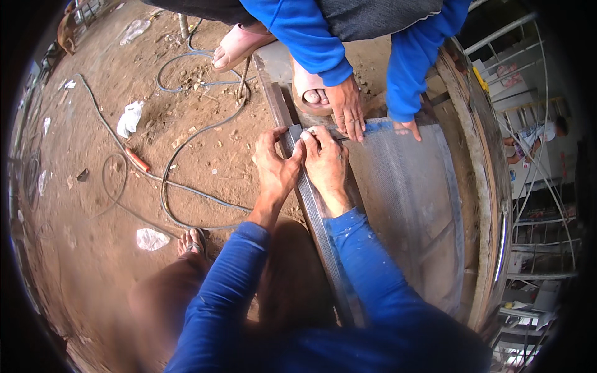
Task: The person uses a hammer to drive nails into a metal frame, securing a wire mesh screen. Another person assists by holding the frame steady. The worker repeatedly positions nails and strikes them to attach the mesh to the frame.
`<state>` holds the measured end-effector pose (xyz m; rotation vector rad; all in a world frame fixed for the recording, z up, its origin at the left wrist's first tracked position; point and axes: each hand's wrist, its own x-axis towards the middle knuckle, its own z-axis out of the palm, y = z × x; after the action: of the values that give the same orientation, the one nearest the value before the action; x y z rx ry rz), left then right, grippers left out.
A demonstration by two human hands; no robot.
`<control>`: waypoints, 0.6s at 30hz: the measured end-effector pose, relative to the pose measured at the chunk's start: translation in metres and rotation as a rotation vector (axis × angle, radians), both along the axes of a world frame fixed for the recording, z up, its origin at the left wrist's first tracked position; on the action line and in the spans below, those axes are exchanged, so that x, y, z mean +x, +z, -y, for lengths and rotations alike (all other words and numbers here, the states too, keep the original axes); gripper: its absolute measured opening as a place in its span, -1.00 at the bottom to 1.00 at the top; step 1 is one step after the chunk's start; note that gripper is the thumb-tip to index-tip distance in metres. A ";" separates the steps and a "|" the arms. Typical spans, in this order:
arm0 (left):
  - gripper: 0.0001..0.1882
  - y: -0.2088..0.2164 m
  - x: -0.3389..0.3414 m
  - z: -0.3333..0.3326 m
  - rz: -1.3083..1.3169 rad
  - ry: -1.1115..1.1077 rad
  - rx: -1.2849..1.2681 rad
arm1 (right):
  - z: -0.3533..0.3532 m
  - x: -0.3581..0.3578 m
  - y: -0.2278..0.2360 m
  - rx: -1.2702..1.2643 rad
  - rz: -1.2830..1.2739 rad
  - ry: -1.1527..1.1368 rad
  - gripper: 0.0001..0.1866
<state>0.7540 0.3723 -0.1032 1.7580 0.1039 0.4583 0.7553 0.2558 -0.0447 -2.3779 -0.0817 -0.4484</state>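
My left hand point(277, 166) is on the outer side of a long narrow frame bar point(345, 180), its thumb and fingers closed about a small dark flat piece point(295, 132) at the bar's far end. Close beside it, my right hand point(328, 163) has its thumb and bent fingers pressed together at the edge of a grey mesh sheet point(404, 186); the exact grip is partly hidden. The mesh edge runs along the bar toward me, and the sheet spreads to the right. Across from me, a co-worker's two hands point(346, 110) press on the sheet's blue-tinted far edge point(378, 126).
A cable point(166, 186) loops over the dirt ground point(205, 155) on the left, near a red-orange piece point(137, 160) and white plastic scraps point(130, 119). The co-worker's pink shoe point(239, 45) stands beyond the frame. Metal racks point(528, 236) and another person point(535, 140) are at the right.
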 end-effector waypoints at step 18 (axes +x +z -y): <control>-0.39 0.002 0.001 -0.005 -0.119 -0.045 -0.002 | -0.005 0.006 -0.012 -0.041 0.040 0.033 -0.78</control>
<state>0.7545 0.3777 -0.1012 1.7816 0.1489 0.3213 0.7617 0.2611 -0.0571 -2.4049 -0.1490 -0.4825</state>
